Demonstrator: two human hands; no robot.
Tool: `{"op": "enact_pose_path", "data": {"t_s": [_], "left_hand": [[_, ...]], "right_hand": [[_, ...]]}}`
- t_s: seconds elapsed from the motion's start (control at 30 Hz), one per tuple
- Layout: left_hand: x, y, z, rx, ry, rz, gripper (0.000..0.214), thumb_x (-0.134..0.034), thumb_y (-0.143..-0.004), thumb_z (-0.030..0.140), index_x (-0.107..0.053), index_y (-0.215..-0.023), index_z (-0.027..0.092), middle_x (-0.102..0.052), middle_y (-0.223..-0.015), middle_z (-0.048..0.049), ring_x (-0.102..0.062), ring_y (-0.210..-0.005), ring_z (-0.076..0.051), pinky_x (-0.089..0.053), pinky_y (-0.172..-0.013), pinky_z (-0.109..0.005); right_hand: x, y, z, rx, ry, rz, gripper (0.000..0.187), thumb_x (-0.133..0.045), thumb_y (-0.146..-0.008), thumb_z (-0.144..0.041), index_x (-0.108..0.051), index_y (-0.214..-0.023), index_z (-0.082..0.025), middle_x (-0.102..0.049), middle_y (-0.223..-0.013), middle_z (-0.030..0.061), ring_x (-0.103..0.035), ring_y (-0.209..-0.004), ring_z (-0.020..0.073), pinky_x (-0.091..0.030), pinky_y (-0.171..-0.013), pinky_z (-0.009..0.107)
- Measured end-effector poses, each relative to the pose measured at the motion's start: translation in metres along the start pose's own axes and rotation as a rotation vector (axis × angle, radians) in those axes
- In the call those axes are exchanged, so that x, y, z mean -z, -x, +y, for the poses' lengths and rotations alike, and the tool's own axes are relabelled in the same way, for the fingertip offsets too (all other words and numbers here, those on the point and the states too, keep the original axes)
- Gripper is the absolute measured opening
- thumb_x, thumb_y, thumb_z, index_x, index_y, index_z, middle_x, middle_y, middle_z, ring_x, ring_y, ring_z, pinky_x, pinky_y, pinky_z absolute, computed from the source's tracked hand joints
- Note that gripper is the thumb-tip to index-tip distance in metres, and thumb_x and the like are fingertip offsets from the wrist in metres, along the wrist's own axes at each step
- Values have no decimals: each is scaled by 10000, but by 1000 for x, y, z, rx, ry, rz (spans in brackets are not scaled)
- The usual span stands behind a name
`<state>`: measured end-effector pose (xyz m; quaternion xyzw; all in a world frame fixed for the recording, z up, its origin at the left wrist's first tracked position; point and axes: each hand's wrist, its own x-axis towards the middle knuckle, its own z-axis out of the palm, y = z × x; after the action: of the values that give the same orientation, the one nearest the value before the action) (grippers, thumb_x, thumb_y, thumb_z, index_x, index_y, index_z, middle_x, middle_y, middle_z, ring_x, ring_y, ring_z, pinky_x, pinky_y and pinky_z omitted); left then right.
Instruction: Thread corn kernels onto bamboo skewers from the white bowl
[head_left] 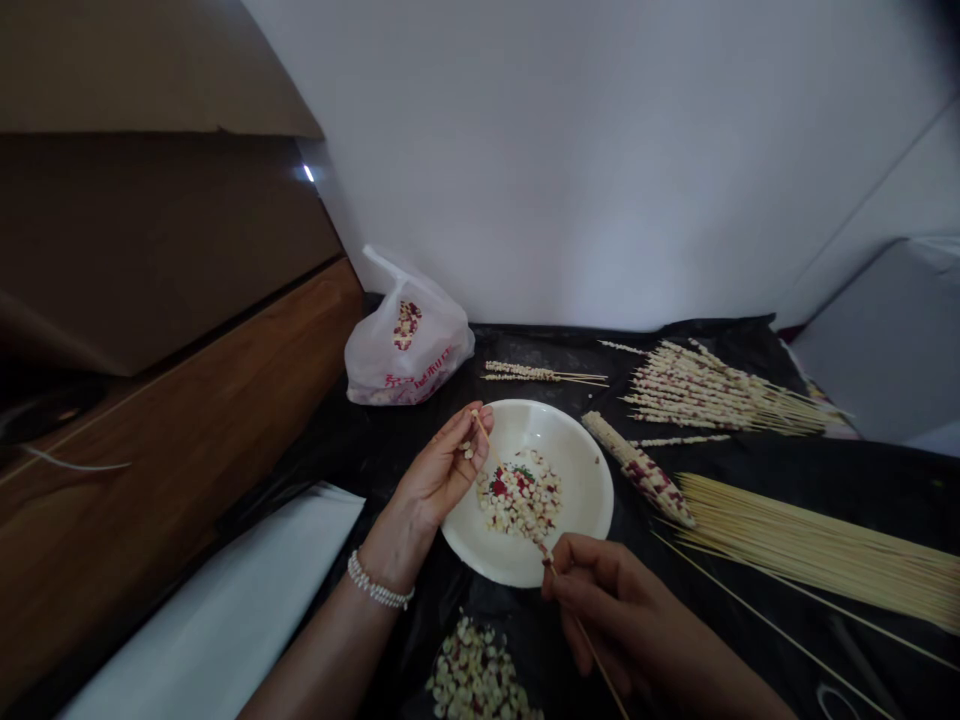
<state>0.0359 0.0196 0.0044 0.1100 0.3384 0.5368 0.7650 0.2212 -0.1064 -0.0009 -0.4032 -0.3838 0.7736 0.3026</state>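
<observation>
A white bowl (577, 500) with loose white and red corn kernels (520, 495) sits on black plastic sheeting. My left hand (442, 470), wearing a pearl bracelet, is at the bowl's left rim, fingers pinched on kernels at the tip of a thin bamboo skewer (491, 452). My right hand (607, 600), closed, grips the same skewer's lower part at the bowl's near rim. The skewer runs diagonally across the bowl between both hands.
A corn cob (641, 468) lies right of the bowl. Bare skewers (817, 545) are piled at right, kernel-threaded skewers (712, 390) behind them, and two more (536, 373) behind the bowl. A white plastic bag (409, 345) stands at back left. More kernels (476, 680) lie near me.
</observation>
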Motion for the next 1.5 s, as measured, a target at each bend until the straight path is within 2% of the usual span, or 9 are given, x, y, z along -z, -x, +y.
{"op": "enact_pose_path", "data": {"t_s": [0.33, 0.47, 0.63, 0.77, 0.93, 1.07, 1.23, 1.33, 1.5], "left_hand": [[3, -1, -2, -68, -96, -3, 126, -574, -875, 63, -686, -924, 91, -719, -893, -99, -697, -778, -106, -570, -672, -144], [0, 1, -2, -134, -172, 27, 111, -602, -850, 54, -692, -909, 85, -728, -874, -109, -700, -760, -110, -573, -699, -156], [-1, 1, -2, -133, -202, 39, 114, -620, -826, 31, -703, -888, 80, -737, -862, -111, -704, -761, -112, -571, -713, -155], [0, 1, 0, -115, -248, 20, 102, -650, -806, 37, -710, -877, 78, -744, -860, -112, -705, -764, -117, -573, -720, -162], [2, 1, 6, -80, -293, 18, 115, -621, -820, 18, -719, -861, 63, -744, -849, -115, -704, -753, -114, -570, -738, -160], [6, 0, 9, -54, -288, -19, 123, -623, -820, 23, -721, -887, 56, -741, -867, -122, -706, -764, -121, -575, -749, -167], [7, -1, 6, -57, -220, -34, 141, -628, -810, 14, -706, -902, 89, -734, -892, -107, -704, -786, -116, -577, -746, -166], [5, -1, 6, -24, -178, -36, 118, -627, -816, 26, -694, -890, 88, -721, -868, -95, -696, -757, -107, -576, -705, -153], [4, 0, 10, 73, -103, -35, 120, -567, -857, 37, -677, -882, 77, -647, -712, -35, -595, -563, -41, -517, -545, -100]], "right_hand": [[7, -2, 0, -35, -135, -65, 276, -667, -833, -429, -553, -810, -179, -580, -443, -69, -285, -264, 5, -133, -280, 145], [15, 0, 3, -1, -230, -104, 233, -629, -882, -389, -607, -849, -159, -579, -427, -59, -271, -258, 2, -111, -284, 147], [20, -1, 4, 39, -302, -135, 193, -620, -897, -315, -657, -846, -133, -556, -416, -51, -316, -286, -1, -120, -317, 141], [21, -1, 4, 31, -291, -146, 220, -592, -912, -321, -670, -866, -121, -512, -393, -64, -273, -279, 4, -97, -311, 151], [20, -1, -1, 47, -218, -92, 284, -619, -881, -395, -671, -847, -117, -462, -375, -77, -267, -303, 12, -139, -344, 160], [15, -1, -3, 44, -141, -57, 305, -615, -875, -430, -669, -838, -131, -435, -370, -85, -227, -318, 13, -83, -364, 185], [14, 0, 2, 47, -67, 29, 286, -617, -878, -441, -668, -828, -164, -461, -422, -72, -283, -372, 26, -117, -410, 204], [16, -1, 4, 47, -30, 21, 301, -597, -893, -463, -655, -852, -170, -446, -427, -79, -274, -373, 31, -103, -403, 211], [17, -2, 4, 57, 2, -29, 323, -560, -913, -479, -629, -861, -167, -429, -409, -90, -236, -348, 28, -82, -384, 214]]}}
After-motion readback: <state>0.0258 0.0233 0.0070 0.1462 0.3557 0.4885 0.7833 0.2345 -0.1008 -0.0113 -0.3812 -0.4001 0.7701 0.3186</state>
